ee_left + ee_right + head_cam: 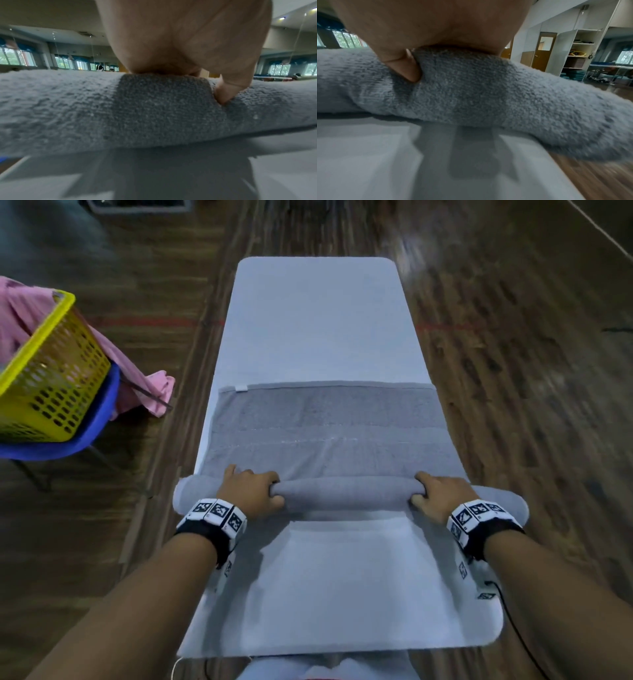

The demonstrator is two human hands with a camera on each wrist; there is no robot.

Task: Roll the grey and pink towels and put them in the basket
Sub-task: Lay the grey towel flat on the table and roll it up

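Note:
A grey towel (329,419) lies across a long white table (318,313), its near part wound into a thick roll (346,494). My left hand (251,491) grips the roll left of the middle, fingers curled over its top and thumb under the near side. My right hand (436,494) grips it the same way on the right. In the wrist views the roll (154,111) (471,92) fills the frame with a thumb (224,93) (407,67) pressed into it. A pink towel (144,371) hangs over the chair behind a yellow basket (48,378) at left.
The basket stands on a blue chair (92,426) left of the table, on a wooden floor (531,371). The roll's ends overhang both table sides. Bare table stretches beyond the towel's far hem and in front of the roll. A black cable (513,628) trails from my right wrist.

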